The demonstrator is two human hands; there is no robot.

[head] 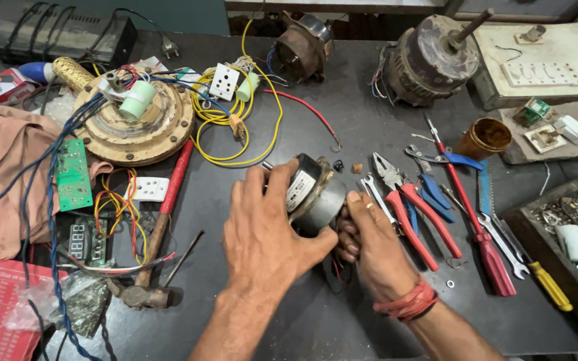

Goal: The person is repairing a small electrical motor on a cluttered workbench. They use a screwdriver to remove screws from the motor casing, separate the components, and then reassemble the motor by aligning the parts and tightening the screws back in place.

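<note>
A small round electric motor (317, 194) with a dark metal casing and a pale label sits at the middle of the dark workbench (369, 134). My left hand (265, 230) wraps over its left side, fingers on the top of the casing. My right hand (369, 244) grips its lower right edge, fingers curled under it; a ring and red wrist threads show on that arm. Thin wires (334, 267) hang beneath the motor between my hands.
Red-handled pliers (413, 214), blue pliers (433, 184), spanners (503, 244), screwdrivers (469, 214) lie right. A hammer (158, 234), circuit boards (73, 175), yellow wire (235, 127), a brass-coloured fan motor disc (135, 124) lie left. Two larger motors (429, 60) stand behind. A parts tray (570, 227) is at right.
</note>
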